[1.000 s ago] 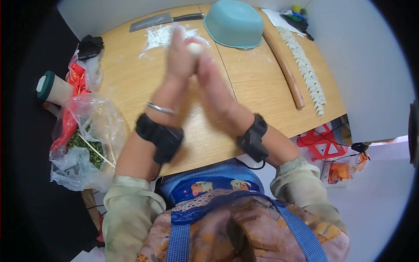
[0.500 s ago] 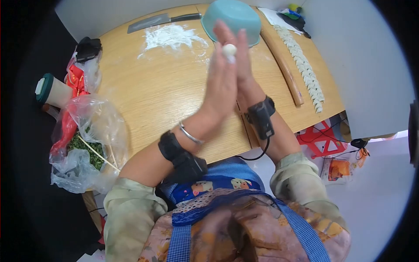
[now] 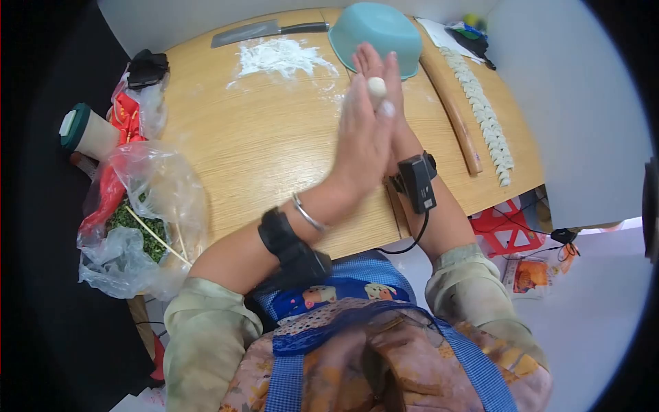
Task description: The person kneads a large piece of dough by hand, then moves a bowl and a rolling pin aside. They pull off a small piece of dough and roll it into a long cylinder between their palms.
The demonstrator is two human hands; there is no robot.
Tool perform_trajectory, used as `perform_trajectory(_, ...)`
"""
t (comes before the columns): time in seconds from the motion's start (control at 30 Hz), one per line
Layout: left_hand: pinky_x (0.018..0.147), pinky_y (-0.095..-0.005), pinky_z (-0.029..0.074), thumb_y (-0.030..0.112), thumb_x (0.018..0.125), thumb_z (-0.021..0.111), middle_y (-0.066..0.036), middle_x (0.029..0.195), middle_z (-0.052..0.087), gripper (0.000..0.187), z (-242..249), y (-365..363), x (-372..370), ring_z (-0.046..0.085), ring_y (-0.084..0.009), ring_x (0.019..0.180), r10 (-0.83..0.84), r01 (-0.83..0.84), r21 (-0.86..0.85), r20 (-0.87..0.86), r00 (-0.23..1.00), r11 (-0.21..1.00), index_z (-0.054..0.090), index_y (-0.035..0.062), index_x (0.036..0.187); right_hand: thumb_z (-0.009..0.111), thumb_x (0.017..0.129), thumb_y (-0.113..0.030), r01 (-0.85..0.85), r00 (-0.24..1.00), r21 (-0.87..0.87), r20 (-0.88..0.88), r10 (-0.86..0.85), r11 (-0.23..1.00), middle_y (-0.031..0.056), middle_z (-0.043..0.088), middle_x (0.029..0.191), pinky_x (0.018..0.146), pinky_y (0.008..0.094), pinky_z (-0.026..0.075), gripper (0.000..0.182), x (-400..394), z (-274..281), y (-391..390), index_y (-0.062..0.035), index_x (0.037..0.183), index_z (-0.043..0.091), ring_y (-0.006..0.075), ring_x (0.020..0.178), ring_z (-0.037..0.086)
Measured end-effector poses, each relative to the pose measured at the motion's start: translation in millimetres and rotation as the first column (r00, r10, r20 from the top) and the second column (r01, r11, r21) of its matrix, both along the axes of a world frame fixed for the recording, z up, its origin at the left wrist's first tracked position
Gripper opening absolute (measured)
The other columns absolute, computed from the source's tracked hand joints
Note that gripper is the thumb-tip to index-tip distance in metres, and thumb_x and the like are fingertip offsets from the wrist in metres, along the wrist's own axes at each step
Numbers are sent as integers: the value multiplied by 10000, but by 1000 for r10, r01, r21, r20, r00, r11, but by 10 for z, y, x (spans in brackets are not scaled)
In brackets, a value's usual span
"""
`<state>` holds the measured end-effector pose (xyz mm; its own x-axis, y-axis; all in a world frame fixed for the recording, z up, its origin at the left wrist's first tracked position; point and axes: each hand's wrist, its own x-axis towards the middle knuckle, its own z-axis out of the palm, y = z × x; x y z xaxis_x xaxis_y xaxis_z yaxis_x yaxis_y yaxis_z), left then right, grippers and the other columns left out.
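Observation:
A small white dough ball sits pressed between my two palms, showing near the fingers. My left hand lies against one side of it, fingers stretched and slightly blurred. On the other side my right hand is partly hidden behind the left one; its fingertips point toward the upturned light-blue basin. Both hands are raised over the wooden table. A silver bangle and black wrist devices are on my forearms.
A cleaver and spread flour lie at the back. Right of the basin are a wooden rolling pin and a long row of folded dumplings. Chopped greens fill a plastic bag at left, near a cup.
My hands have shifted slightly against each other, with the dough ball still between the palms. The whole view has moved a little, so the table things appear farther right.

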<state>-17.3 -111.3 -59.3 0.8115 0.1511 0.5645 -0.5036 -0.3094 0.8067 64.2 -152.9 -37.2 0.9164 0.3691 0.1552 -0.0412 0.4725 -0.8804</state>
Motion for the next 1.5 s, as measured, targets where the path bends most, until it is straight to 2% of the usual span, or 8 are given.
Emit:
perform_trajectory(0.13,1184,-424,179,311,1046,324,-324,1530,194,637,46,70,72,184,-425,1447,59,-57,-41,59,997,998,139,-127,1470,161,1028,-536,-82,988,-32,128,85,996,85,231,1581,1184,314,155,707,-166,-13,-66,-39,1530,187,210,1450,223)
perform_trajectory(0.23,949,-394,432,319,1046,332,-171,1081,573,399,64,771,418,551,-294,1017,-61,-47,-473,-210,976,880,497,-40,1102,184,1045,-493,-307,925,-45,220,309,951,89,141,1607,1197,337,120,684,-498,-184,172,-23,1538,129,199,1481,127)
perform_trajectory(0.27,731,-372,473,343,1051,291,-83,834,522,386,-82,1019,688,503,-211,731,268,-275,-295,-65,961,915,463,27,911,224,1050,-473,-310,924,-93,206,323,946,121,174,1591,1194,350,147,692,-639,-145,248,8,1532,102,205,1467,169)
perform_trajectory(0.37,975,-356,445,527,1017,289,-184,1196,576,664,571,1115,227,546,-229,1145,0,-272,-685,-368,930,676,518,-51,1249,438,1023,-247,-379,835,-269,314,453,885,152,223,1563,1180,355,192,679,-669,-118,308,21,1530,75,249,1449,218)
perform_trajectory(0.5,1102,-385,331,547,1014,247,-200,1363,478,717,174,1175,502,432,-263,1293,102,-243,-521,-285,953,818,491,-54,1319,536,948,-138,-160,845,-371,427,321,915,150,444,1361,1033,336,388,626,-560,-156,257,30,1464,226,216,1229,475)
perform_trajectory(0.8,909,-355,535,512,982,416,-180,1156,640,601,281,1111,369,615,-248,1074,-583,325,-541,-419,696,776,604,-16,1199,695,870,-121,-442,896,-73,-82,436,894,23,585,930,624,221,439,345,-339,-116,102,-57,1153,507,77,766,562)
perform_trajectory(1.1,671,-296,583,356,982,540,-150,928,683,356,410,1007,269,682,-191,849,-548,257,-595,-381,745,762,460,109,739,685,879,-135,-433,901,-232,-99,422,871,19,515,736,420,188,372,345,-370,-43,72,-42,1113,449,73,604,515)
perform_trajectory(1.5,681,-269,463,344,998,533,68,547,358,344,410,1020,301,410,-72,550,-521,272,-677,-192,832,684,425,163,726,636,933,-236,-433,886,-308,31,463,847,-4,505,681,437,216,364,234,-426,-57,96,-58,981,492,63,528,469)
